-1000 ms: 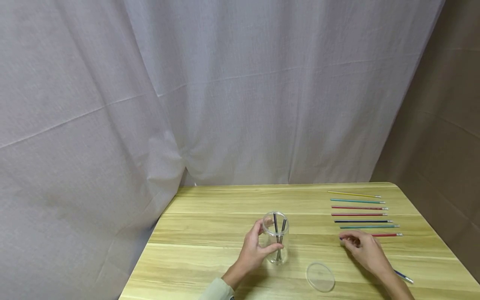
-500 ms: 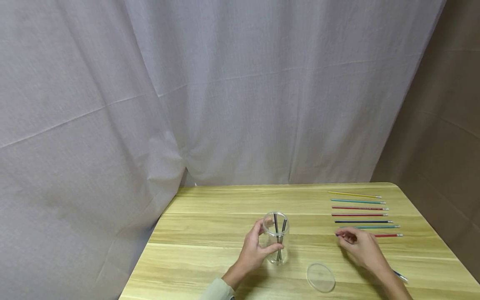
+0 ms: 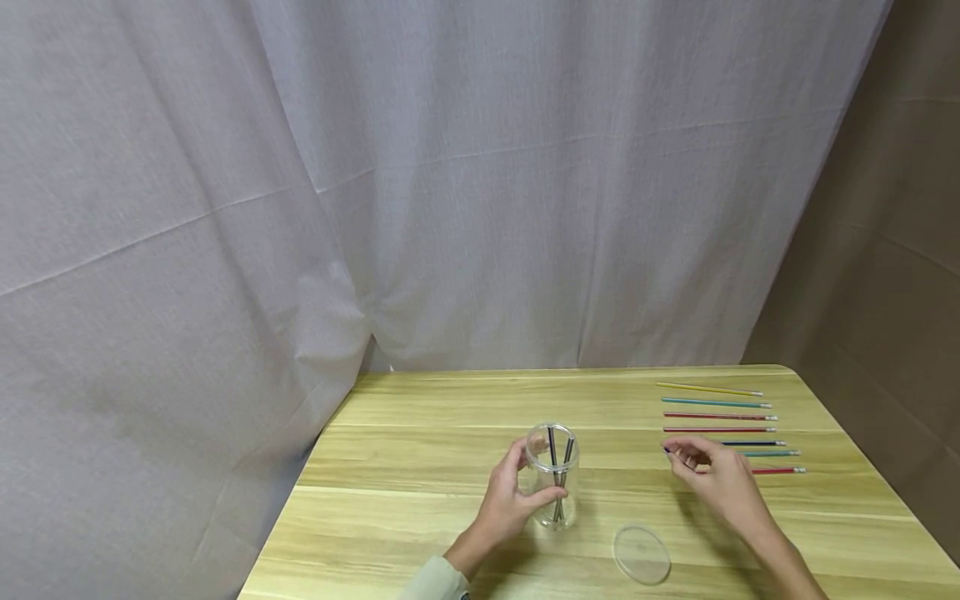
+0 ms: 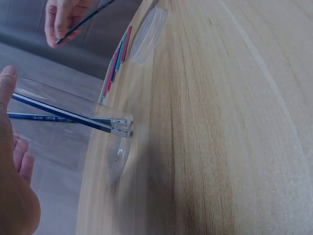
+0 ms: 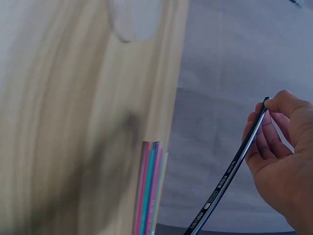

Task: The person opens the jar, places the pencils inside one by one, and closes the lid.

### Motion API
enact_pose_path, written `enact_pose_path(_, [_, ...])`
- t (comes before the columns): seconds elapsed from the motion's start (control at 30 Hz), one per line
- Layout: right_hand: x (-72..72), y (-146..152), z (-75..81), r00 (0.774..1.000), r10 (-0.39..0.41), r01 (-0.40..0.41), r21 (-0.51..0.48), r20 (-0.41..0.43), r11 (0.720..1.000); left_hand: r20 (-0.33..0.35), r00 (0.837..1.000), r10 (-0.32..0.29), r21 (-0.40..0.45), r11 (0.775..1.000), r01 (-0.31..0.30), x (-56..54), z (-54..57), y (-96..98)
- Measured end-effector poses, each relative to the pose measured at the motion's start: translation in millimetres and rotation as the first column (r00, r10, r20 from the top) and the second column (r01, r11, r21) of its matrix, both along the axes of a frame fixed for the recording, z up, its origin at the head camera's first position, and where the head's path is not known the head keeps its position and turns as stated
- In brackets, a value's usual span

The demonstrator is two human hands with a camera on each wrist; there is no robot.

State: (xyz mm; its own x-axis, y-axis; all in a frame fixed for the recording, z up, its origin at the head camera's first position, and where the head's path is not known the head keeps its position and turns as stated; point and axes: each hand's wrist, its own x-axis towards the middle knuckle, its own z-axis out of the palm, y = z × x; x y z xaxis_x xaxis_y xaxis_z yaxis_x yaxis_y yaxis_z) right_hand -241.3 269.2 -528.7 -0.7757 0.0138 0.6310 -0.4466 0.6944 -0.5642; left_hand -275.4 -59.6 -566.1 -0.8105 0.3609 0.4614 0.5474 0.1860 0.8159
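The right hand [image 3: 723,487] moved with a dark pencil [image 5: 215,196].
In the head view it went slightly up and leftward, so it covered the left part of the navy pencil [image 3: 753,443]; the held pencil's silvery end went out of sight.

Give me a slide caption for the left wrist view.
Left hand holds a clear jar with two dark pencils; right hand pinches another dark pencil.

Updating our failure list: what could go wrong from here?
The dark pencil is pinched near one end by the right hand, so it might swing or slip.
Two pencils cross inside the jar and could catch it if it goes in.
The lid lies between the jar and right forearm; a low sweep may knock it.
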Motion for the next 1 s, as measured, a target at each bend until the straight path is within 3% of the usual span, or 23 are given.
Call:
enact_pose_path(0.17, [2.5, -7, 16.5, 0.998, 0.024, -0.024, -0.007, -0.065, 1.000, -0.007, 1.000, 0.003, -0.002, 1.000, -0.003, 0.7, 1.1, -0.3])
enact_pose_path(0.57, [14.4, -28, 54.6, 0.999, 0.044, -0.044, -0.096, -0.006, 0.994, -0.005, 1.000, 0.015, -0.013, 1.000, -0.015, 1.7, 3.2, 0.2])
enact_pose_path(1.0, [19.3, -43, 87.8, 0.994, 0.095, -0.104, -0.165, -0.058, 0.981, 0.005, 1.000, 0.010, -0.007, 1.000, -0.010, 1.5, 2.0, 0.1])
